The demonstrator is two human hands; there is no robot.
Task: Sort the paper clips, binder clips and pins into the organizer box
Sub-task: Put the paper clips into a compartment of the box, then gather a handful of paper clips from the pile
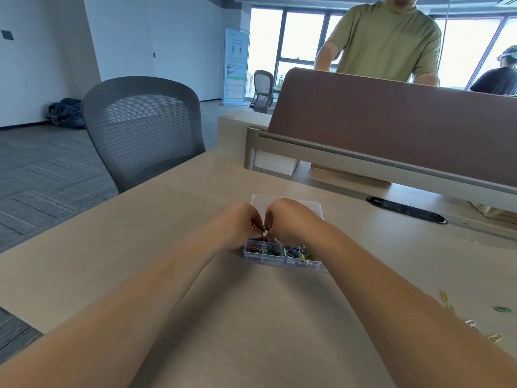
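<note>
A clear organizer box [277, 260] with coloured clips in its compartments sits on the desk, its lid [313, 205] open behind it. Both hands hover over the box's left part, knuckles toward me. My left hand [237, 222] and my right hand [285, 219] meet fingertip to fingertip and together pinch a small dark clip [263, 228] just above the left compartment. Loose paper clips lie at the right: a yellow one [444, 296], a green one [502, 309] and white ones [472, 324].
The beige desk [140, 247] stretches left and toward me. A brown divider panel [391, 119] and a black cable slot [405, 210] run along the far side. A grey mesh chair [142, 130] stands at the desk's left. A person stands behind the divider.
</note>
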